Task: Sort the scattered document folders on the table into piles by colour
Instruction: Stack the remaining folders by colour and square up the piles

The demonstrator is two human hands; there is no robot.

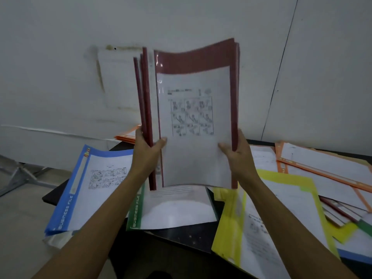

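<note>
While held upright over the counter, gripped on both sides: red folders, left hand curled round the spines, right hand round the other edge.

Dim, flat indoor light; soft motion blur throughout; wide-angle bending at edges; faint glare on the red folders.

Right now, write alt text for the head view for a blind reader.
The left hand and right hand hold a stack of red folders upright over a dark table. Blue folders, a green folder, yellow folders and orange folders lie scattered beneath.
</note>
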